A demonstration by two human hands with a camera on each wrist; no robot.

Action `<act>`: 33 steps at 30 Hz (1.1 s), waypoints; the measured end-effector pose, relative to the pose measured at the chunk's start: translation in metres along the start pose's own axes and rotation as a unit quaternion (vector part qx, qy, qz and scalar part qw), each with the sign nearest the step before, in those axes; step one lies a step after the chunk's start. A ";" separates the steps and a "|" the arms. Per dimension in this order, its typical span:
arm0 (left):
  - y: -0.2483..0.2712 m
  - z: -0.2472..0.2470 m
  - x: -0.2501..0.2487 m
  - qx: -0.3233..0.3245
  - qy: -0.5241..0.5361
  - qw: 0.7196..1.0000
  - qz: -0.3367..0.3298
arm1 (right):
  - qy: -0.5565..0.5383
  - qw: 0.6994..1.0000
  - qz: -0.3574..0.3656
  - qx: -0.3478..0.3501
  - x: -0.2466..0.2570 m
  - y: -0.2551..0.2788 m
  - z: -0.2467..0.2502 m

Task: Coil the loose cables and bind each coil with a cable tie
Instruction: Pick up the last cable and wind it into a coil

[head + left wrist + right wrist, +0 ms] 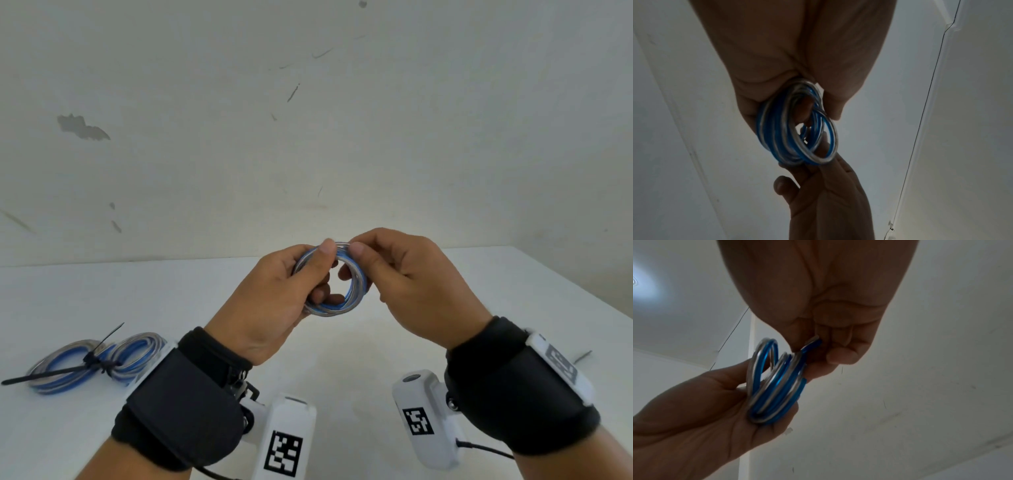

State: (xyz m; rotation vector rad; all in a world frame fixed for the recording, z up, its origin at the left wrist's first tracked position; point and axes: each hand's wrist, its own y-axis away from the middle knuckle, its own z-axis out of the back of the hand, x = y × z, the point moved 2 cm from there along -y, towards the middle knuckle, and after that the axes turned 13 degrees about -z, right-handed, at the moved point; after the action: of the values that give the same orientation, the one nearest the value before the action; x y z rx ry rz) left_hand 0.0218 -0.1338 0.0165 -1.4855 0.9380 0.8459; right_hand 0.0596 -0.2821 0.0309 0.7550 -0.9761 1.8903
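A white table [342,359] fills the lower part of the head view and meets a scuffed white wall [308,120] behind; its right edge runs slanting toward the near right. Much of the table around the two forearms is bare.

Both hands are raised above the table, in the middle, wrists low and fingers pointing up and toward each other. The left hand [274,298] holds a small coil [342,291] of blue and clear cable: its fingers are curled through the ring and its thumb presses on the top of it. The right hand [411,274] pinches the top right of the same coil between thumb and forefinger, the other fingers folded in. In the right wrist view a free cable end [813,342] sticks out by these fingertips.

On the far left of the table lie two bound coils [96,363], touching each other, each closed with a black cable tie [61,371] whose long tail sticks out. Near the right edge lies a thin dark strip [582,357], too small to tell what it is.
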 end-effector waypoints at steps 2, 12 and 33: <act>-0.001 0.001 0.001 -0.002 -0.019 1.000 -0.008 | -0.011 1.000 -0.007 -0.014 0.000 0.000 0.002; -0.001 0.002 0.000 -0.056 -0.122 0.990 -0.049 | -0.026 0.999 -0.028 -0.020 0.004 0.001 0.000; 0.000 0.009 0.002 -0.220 -0.292 0.920 -0.138 | -0.148 0.983 -0.081 0.076 -0.002 0.004 -0.018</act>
State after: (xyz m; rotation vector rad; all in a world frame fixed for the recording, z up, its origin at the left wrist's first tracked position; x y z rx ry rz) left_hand 0.0225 -0.1252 0.0140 -1.5528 0.0855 1.2457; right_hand 0.0546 -0.2690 0.0193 1.1968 -0.9233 1.7543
